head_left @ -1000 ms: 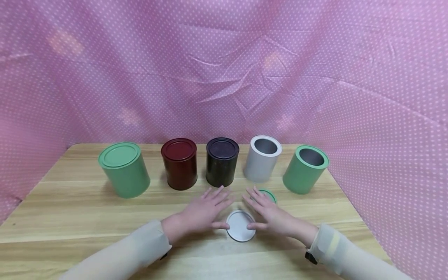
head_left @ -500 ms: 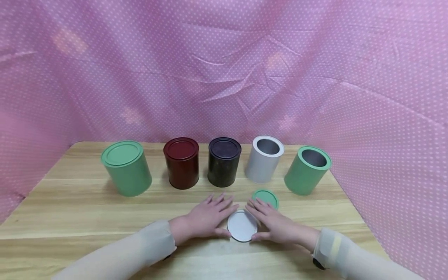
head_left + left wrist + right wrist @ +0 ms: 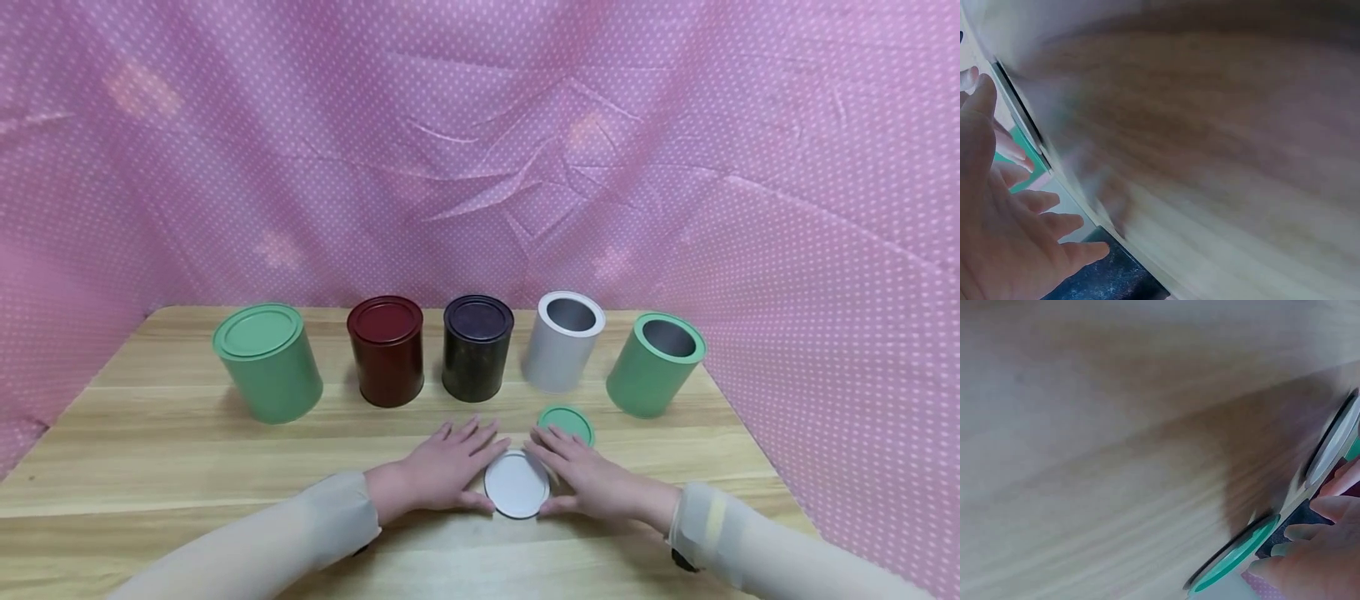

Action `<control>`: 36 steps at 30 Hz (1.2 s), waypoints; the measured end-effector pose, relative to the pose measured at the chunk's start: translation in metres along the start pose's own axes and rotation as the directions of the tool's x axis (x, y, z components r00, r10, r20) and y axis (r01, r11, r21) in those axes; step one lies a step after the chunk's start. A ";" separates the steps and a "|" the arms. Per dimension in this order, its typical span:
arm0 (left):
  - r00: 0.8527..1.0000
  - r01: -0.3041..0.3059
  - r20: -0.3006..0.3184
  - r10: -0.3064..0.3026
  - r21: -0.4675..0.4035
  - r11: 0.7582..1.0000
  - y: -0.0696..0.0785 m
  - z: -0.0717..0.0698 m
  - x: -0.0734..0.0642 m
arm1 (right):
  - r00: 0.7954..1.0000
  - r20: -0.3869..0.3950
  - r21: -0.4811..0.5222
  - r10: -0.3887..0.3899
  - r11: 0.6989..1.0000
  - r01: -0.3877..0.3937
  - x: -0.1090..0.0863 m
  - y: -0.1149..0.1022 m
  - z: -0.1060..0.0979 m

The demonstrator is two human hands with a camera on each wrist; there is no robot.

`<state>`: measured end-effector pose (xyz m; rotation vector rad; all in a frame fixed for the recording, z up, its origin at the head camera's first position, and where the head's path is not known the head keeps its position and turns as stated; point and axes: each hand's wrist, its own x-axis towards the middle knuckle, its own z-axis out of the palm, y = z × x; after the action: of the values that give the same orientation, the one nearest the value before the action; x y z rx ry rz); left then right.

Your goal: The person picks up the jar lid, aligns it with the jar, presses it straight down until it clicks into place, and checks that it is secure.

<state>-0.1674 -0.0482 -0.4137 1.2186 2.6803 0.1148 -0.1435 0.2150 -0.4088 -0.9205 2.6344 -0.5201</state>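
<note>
A white round lid (image 3: pixel 517 485) lies flat on the wooden table between my two hands. My left hand (image 3: pixel 442 471) is at its left with fingers spread and fairly straight, its thumb tip close to the rim. On the other side is my right hand (image 3: pixel 588 477), likewise spread, its thumb by the lid's right edge. Whether either thumb touches the lid I cannot tell. Just beyond the right fingers lies a green lid (image 3: pixel 567 422), partly covered by them. The right wrist view shows both the green lid (image 3: pixel 1235 555) and the white lid (image 3: pixel 1337 444) beside that hand.
Along the back stand a lidded green can (image 3: pixel 272 367), a dark red can (image 3: pixel 387 354), a black can (image 3: pixel 476 354), an uncovered white can (image 3: pixel 558 358) and an uncovered green can (image 3: pixel 648 379). Pink dotted cloth (image 3: pixel 480 150) surrounds the table (image 3: pixel 187 483).
Both hands have come down slightly around the white lid since a second ago, the thumbs going from over it to its edges. Over the last half second they barely moved.
</note>
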 end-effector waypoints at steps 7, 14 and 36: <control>1.000 0.020 0.014 -0.019 -0.057 0.998 0.000 0.001 0.001 | 1.000 0.012 -0.002 0.014 1.000 -0.014 0.003 0.000 -0.003; 0.999 0.035 0.010 -0.034 -0.034 0.999 0.003 0.003 0.002 | 1.000 0.027 0.001 0.006 1.000 -0.006 0.003 0.002 -0.002; 0.999 0.052 -0.014 -0.053 -0.027 0.998 0.012 0.000 0.006 | 1.000 0.001 -0.024 -0.012 1.000 0.012 0.003 0.001 0.000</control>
<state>-0.1629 -0.0360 -0.4129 1.1431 2.7115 0.1521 -0.1462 0.2138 -0.4101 -0.9440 2.6413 -0.4917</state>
